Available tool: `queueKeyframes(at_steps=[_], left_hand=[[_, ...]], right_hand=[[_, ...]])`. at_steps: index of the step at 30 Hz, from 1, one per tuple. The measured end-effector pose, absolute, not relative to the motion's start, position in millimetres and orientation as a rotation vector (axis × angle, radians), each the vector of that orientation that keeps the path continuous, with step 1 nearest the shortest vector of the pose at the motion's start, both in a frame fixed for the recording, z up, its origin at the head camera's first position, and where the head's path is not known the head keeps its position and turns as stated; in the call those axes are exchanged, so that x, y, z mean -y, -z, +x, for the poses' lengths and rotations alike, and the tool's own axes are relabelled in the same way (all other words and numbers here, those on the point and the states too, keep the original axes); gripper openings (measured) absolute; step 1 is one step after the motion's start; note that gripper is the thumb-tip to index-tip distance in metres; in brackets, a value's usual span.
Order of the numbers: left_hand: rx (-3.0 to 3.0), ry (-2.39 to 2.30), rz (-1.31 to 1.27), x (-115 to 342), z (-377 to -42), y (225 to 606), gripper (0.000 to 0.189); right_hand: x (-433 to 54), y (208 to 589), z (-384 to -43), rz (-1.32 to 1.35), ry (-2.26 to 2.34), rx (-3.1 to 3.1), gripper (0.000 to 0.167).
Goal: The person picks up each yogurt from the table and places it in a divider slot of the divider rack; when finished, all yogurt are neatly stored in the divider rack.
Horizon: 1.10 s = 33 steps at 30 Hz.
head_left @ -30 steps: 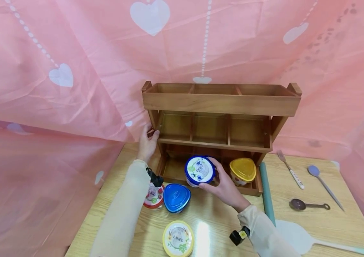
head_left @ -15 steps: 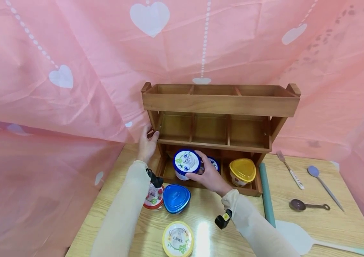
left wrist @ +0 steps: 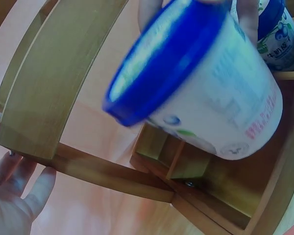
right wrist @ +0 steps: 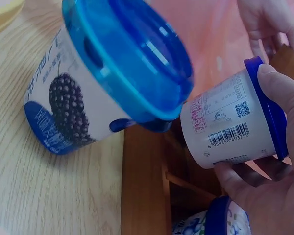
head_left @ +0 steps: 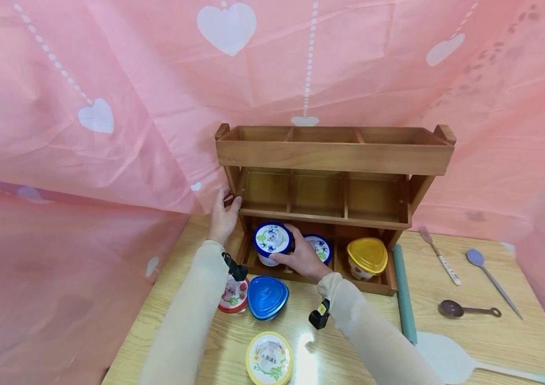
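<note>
My right hand (head_left: 303,259) grips a round white tub with a blue lid (head_left: 272,240) and blueberry print, thumb and fingers around its lid end. The tub is over the left compartment of the bottom tier of a wooden rack (head_left: 335,155); in the right wrist view, its barcode side (right wrist: 225,117) shows. A similar blueberry tub (head_left: 320,248) sits in the middle compartment, partly hidden by the hand. In the right compartment stands a tub with a yellow lid (head_left: 367,256). My left hand (head_left: 224,216) holds the rack's left side, its fingers around the wooden side piece (left wrist: 34,132).
Before the rack stand a blue-lidded tub (head_left: 267,297) with blackberry print, a red-rimmed tub (head_left: 235,294) and a yellow-rimmed tub (head_left: 269,358). At right lie a green roll (head_left: 403,294), fork (head_left: 439,256), blue-headed spoon (head_left: 493,280), measuring spoon (head_left: 467,310) and white spatula (head_left: 445,358).
My right hand has carried the blueberry tub left, from the middle compartment to over the left one, uncovering the second blueberry tub. The left hand stays on the rack's side.
</note>
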State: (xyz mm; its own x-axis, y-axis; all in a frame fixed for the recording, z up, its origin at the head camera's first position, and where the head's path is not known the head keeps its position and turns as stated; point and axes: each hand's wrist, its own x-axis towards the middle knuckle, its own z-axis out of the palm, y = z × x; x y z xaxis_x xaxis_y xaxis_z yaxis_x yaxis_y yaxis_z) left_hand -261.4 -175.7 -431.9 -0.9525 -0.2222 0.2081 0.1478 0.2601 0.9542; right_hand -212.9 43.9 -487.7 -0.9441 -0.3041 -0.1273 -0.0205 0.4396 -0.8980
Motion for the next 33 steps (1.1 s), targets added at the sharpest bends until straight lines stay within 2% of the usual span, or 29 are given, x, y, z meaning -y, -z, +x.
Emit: queueKeyframes(at_steps=[15, 21, 33], left_hand=[[2.280, 1.749, 0.097, 178, -263, 432, 0.044], [2.238, 1.767, 0.077, 178, -264, 435, 0.043], [2.235, 1.730, 0.060, 178, -262, 435, 0.043]], right_hand=[[-21, 504, -227, -0.351, 1.464, -2.456, 0.093], [-17, 515, -228, -0.356, 1.403, -2.479, 0.098], [-11, 530, -226, -0.331, 1.347, -2.503, 0.097]])
